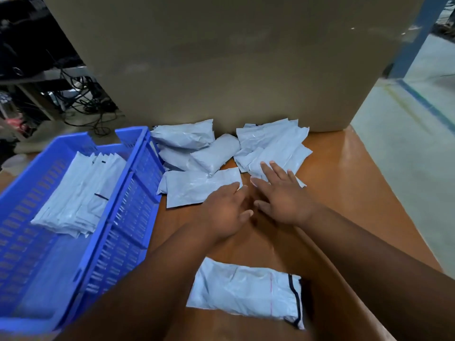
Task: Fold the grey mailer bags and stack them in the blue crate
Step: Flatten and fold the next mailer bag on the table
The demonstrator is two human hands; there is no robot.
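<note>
Hands [226, 212] [283, 193] are laid flat with fingers [273, 171] spread wide on grey bags [197, 188] on the table [344, 193], so one must be picked next for folding.

Pale grey mailer bags [268, 148], one black-striped at the flap; bright blue slotted crate [118, 217]; orange-brown tabletop [344, 183]; dull tan box [221, 57].
</note>
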